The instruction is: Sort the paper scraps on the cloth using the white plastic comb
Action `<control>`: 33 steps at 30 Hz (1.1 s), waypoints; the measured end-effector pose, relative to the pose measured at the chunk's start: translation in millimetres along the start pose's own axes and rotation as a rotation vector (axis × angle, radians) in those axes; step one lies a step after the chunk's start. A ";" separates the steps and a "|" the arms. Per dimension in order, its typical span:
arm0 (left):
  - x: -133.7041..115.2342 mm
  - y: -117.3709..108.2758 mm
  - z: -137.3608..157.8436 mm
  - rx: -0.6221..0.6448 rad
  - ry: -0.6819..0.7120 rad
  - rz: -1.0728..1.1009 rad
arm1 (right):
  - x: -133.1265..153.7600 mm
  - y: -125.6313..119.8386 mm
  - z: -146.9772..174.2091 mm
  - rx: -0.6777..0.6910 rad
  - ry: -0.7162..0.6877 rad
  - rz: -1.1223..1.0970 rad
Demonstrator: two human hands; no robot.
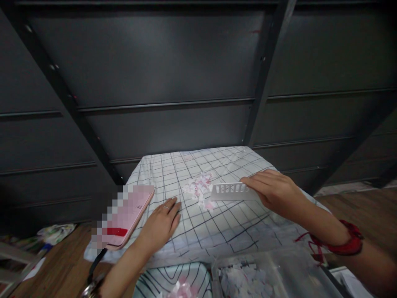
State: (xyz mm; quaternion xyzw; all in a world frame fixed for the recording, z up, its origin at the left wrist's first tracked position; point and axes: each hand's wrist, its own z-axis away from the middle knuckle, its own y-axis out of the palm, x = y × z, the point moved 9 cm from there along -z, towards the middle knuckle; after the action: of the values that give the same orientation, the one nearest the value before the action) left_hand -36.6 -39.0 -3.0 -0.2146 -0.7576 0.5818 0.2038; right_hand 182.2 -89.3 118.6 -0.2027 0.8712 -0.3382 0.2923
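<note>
A loose pile of white and pink scraps, which look like small bits of paper, lies mid-cloth. My right hand grips a flat white plastic piece with a row of slots along its upper edge. The free end of this piece touches or nearly touches the right side of the pile; I cannot tell which. Left of the pile, my left hand rests on the checked cloth with its fingers stretched out, holding nothing.
A pink device, partly blurred out, lies at the table's left. At the front edge stand a striped tray with pinkish scraps and a clear plastic box with whitish scraps. A dark panelled wall rises behind the table.
</note>
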 end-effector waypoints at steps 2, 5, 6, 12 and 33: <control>-2.4 -2.8 -3.5 0.060 -0.002 -0.005 | -1.0 -5.0 0.6 0.017 0.012 0.001; -2.2 -7.0 -13.7 0.214 -0.022 0.014 | -0.7 -5.8 1.1 0.058 0.005 -0.018; -0.5 -7.9 -18.5 0.269 -0.034 0.022 | -0.7 -4.5 1.2 0.076 0.002 -0.023; 16.2 -20.7 -68.7 0.232 -0.050 0.101 | -3.6 -6.1 1.5 0.066 0.017 0.005; 29.4 15.4 -104.3 -0.134 -0.247 0.152 | 18.4 -20.6 9.0 -0.110 -0.088 -0.046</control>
State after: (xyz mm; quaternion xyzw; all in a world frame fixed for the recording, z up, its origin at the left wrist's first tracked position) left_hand -1.3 64.0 8.8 -0.2113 -0.7955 0.5658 0.0497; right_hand 177.5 -117.9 120.9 -0.2533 0.8699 -0.2872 0.3109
